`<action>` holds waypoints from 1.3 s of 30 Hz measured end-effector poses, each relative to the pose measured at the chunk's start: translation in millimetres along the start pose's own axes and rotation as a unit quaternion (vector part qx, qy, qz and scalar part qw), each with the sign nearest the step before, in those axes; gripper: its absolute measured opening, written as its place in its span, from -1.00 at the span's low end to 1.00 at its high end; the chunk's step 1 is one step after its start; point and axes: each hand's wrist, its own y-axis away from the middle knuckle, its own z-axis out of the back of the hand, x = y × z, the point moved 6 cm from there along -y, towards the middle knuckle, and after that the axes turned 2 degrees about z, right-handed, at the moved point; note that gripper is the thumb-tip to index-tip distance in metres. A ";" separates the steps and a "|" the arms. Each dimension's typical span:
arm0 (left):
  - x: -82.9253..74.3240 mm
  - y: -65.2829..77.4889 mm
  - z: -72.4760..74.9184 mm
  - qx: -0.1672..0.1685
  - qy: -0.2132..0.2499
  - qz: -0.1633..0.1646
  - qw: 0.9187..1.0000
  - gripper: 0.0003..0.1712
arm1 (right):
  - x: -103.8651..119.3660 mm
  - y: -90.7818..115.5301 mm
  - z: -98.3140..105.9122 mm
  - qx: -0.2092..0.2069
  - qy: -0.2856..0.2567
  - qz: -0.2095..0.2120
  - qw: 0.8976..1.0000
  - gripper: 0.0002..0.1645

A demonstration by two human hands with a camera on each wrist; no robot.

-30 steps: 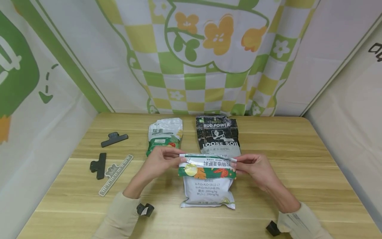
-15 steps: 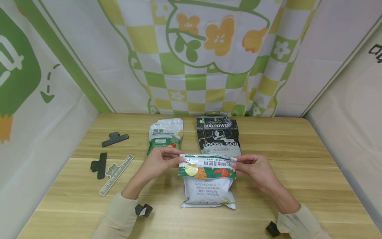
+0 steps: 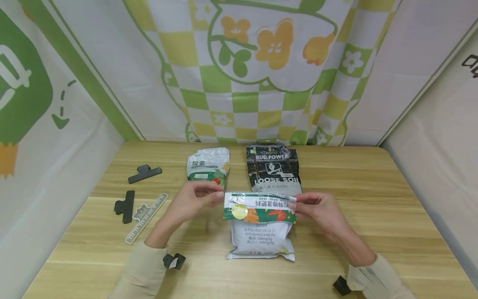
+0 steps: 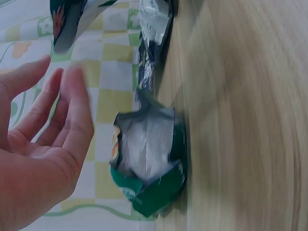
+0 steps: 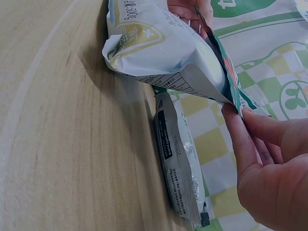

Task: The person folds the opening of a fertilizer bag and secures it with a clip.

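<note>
A white fertilizer bag point(image 3: 261, 239) lies near the middle of the table, its top folded over so that the green printed band point(image 3: 260, 215) reads upside down. My right hand point(image 3: 320, 211) pinches the right end of the fold between thumb and fingers, as the right wrist view also shows. Just off the fold's left end is my left hand point(image 3: 191, 202); in the left wrist view its fingers point(image 4: 74, 110) are spread loosely, with a gap to the bag. Behind my left hand lies a smaller white-and-green bag point(image 3: 208, 164), whose torn mouth point(image 4: 147, 144) gapes in the left wrist view.
A black-and-silver loose soil bag point(image 3: 273, 168) lies behind the folded bag. On the left of the wooden table point(image 3: 373, 178) are two black clips point(image 3: 145, 173) and a clear ruler-shaped clip point(image 3: 146, 218). A checked curtain point(image 3: 242, 99) hangs behind.
My left hand has let go of the fold's left end and drawn slightly left. The right hand keeps its pinch, and the bag stays almost where it was.
</note>
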 end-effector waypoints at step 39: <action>37.3 56.6 137.6 -0.150 -0.317 0.037 0.936 -0.50 | 4.4 1.4 -0.6 0.010 0.019 0.024 0.999 -0.73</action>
